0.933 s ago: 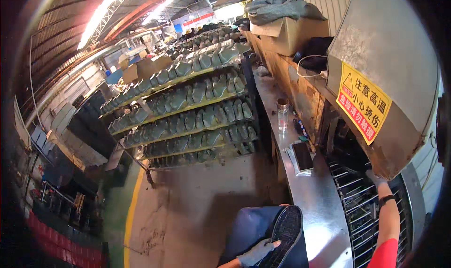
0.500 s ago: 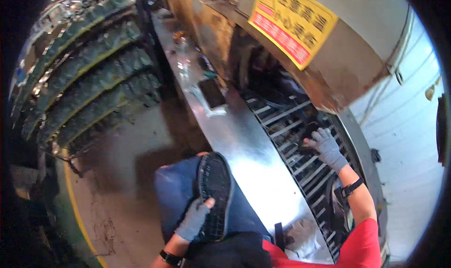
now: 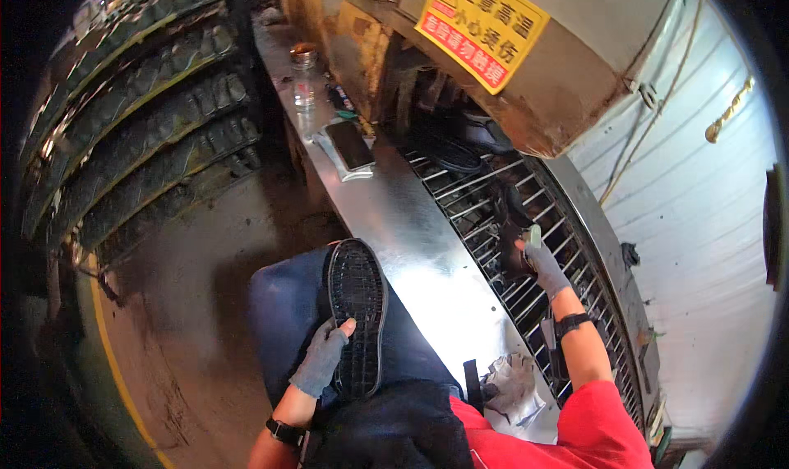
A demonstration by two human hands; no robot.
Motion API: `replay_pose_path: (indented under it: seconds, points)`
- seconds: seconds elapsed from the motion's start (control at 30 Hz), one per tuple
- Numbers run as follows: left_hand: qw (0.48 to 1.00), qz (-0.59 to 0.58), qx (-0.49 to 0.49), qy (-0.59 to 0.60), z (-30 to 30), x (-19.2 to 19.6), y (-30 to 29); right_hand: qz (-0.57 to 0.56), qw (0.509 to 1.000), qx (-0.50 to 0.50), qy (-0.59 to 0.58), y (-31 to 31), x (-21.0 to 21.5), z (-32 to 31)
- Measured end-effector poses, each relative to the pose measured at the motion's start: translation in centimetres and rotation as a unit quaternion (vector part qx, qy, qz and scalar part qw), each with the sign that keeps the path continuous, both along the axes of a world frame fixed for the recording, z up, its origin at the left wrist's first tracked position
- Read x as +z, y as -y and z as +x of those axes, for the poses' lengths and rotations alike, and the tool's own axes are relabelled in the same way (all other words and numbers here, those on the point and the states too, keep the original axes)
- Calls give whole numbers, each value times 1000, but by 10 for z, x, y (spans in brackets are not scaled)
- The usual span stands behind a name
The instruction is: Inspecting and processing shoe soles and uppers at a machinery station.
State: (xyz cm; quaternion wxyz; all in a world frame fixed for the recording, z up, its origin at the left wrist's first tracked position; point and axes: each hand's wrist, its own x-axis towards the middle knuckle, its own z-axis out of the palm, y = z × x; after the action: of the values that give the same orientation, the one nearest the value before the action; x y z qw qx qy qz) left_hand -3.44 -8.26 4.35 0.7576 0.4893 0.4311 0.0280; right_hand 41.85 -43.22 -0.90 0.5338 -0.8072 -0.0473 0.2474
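A black shoe sole (image 3: 359, 284) lies lengthwise over my lap, its ribbed, gridded face upward. My left hand (image 3: 322, 356), in a grey glove with bare fingertips, grips its left edge, the thumb on the face. Over the metal-rod conveyor at right, my gloved right hand (image 3: 541, 264) is closed on a dark shoe (image 3: 514, 243). A pale greenish piece shows at that hand's fingers; I cannot tell what it is. Farther up the rods, more dark shoe parts (image 3: 448, 150) lie at the mouth of the machine housing.
A shiny metal ledge (image 3: 403, 214) runs between my lap and the conveyor. On it are a phone (image 3: 350, 144) on a white cloth, a clear bottle (image 3: 303, 91) and a crumpled pale wrapping (image 3: 514, 389). The housing (image 3: 575, 83) overhangs the rods. Racks of soles (image 3: 156, 116) stand at left.
My right hand, earlier reaching over the rods with fingers bent, now grips the dark shoe. The view has shifted slightly. The sole stays in my left hand on my lap.
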Motion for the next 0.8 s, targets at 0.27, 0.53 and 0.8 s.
replay_pose_path:
  seconds: [0.27,0.53,0.8]
  points:
    - [954,263,97,101,-24,0,-33,156,966,-2,-207,-19,64,-120]
    - [939,102,178,278,69,58,-40,133,929,335,-79,-135,141,-268]
    - [861,23,9,508,47,74,-49,248,860,301,-329,-200,134,-303]
